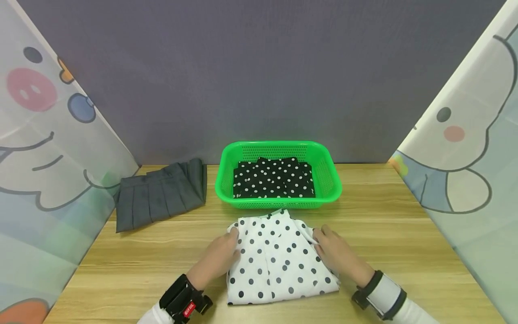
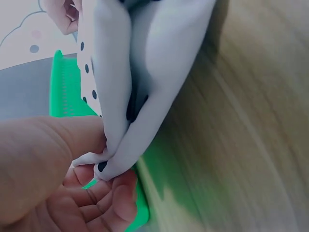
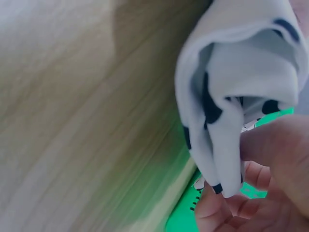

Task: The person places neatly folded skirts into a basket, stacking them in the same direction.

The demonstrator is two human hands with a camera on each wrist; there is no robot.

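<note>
A folded white garment with black polka dots [image 1: 279,265] lies on the table in front of the basket. At its left upper edge my left hand [image 1: 218,254] pinches the cloth. On the opposite side my right hand [image 1: 336,252] pinches the right edge at about the same height. In the left wrist view, thumb and fingers close on layered white folds [image 2: 145,72]. The right wrist view has the other edge's folded layers [image 3: 227,145] between thumb and fingertips. Whether the garment is a skirt or a top I cannot tell.
Just behind the garment stands a green plastic basket [image 1: 279,204] containing folded black cloth with white dots [image 1: 275,180]. To its left lies a folded dark grey pleated garment [image 1: 162,193]. A grey panel [image 1: 259,81] borders the wooden table [image 1: 388,234] at the back, with cartoon-printed sheets at both sides.
</note>
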